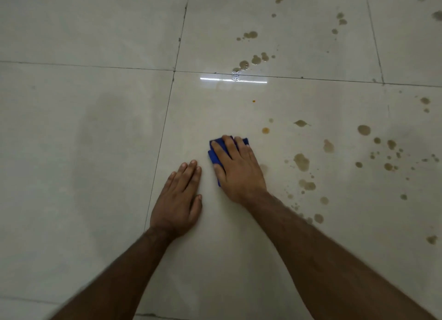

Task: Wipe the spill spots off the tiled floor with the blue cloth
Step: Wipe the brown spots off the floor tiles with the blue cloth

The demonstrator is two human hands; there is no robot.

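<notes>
My right hand (239, 169) lies flat on a folded blue cloth (215, 156), pressing it onto the pale tiled floor (95, 128); only the cloth's left and far edges show past my fingers. My left hand (178, 200) rests palm down on the tile just left of the cloth, fingers together, holding nothing. Brownish spill spots (301, 162) are scattered to the right of the cloth, the nearest a small orange one (265, 130). More spots (244, 65) lie on the far tile near a grout line.
Dark grout lines (165, 119) cross the floor left of my hands and beyond them. A bright light reflection (233, 80) sits on the glossy tile ahead. Further spots (388, 166) spread toward the right edge.
</notes>
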